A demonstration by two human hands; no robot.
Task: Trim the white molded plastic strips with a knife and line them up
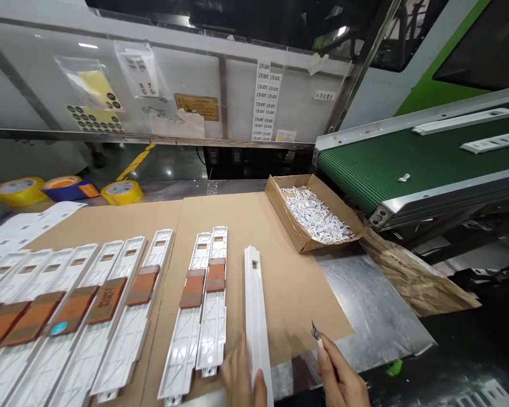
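Note:
My left hand (237, 373) is closed around the lower end of a long white plastic strip (254, 305), which has a small square hole near its far end. In my right hand (341, 376), a small craft knife (316, 332) is pinched between thumb and fingers, its dark blade pointing up and away from the strip. Left of the held strip lie two ribbed white strips (212, 333), each with an orange-brown block (216, 275) across it. Several more such strips (123, 345) with blocks are lined up farther left.
A cardboard box (280, 212) of small white scraps stands at the back right, beside a green conveyor belt (365, 164) carrying white plastic parts (464, 121). Tape rolls (122, 193) rest along the back left. Brown cardboard (297, 305) covers much of the metal table (377, 299).

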